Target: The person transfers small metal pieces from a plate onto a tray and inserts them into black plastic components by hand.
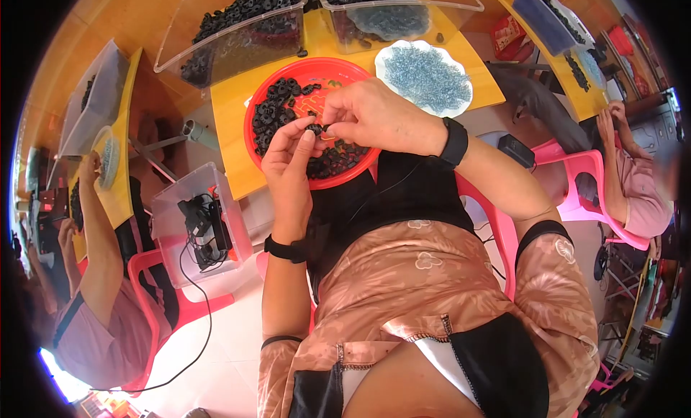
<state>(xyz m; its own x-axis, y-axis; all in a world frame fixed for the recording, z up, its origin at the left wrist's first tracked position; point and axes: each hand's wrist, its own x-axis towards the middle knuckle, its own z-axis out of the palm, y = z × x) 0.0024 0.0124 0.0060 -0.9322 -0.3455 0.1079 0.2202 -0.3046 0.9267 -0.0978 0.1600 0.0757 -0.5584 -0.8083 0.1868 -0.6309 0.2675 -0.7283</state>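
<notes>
Over a round red tray [260, 78], my left hand [290, 159] pinches a small black part [314, 129] between thumb and fingertips. My right hand [374, 119] meets it from the right, its thumb and forefinger closed at the same part. Whether the right fingertips hold a separate piece is too small to tell. Black ring-like parts [270, 115] fill the tray's left side, and darker small pieces [335, 162] lie near its front. A white scalloped plate [381, 65] heaped with clear bluish small pieces [428, 79] stands to the right of the tray.
Two clear bins [252, 47] [374, 25] of black parts stand behind the tray on the yellow table [230, 151]. A clear box [169, 220] with black devices and cables is at the left. Co-workers sit at both sides, one person's arm [101, 238] at the left.
</notes>
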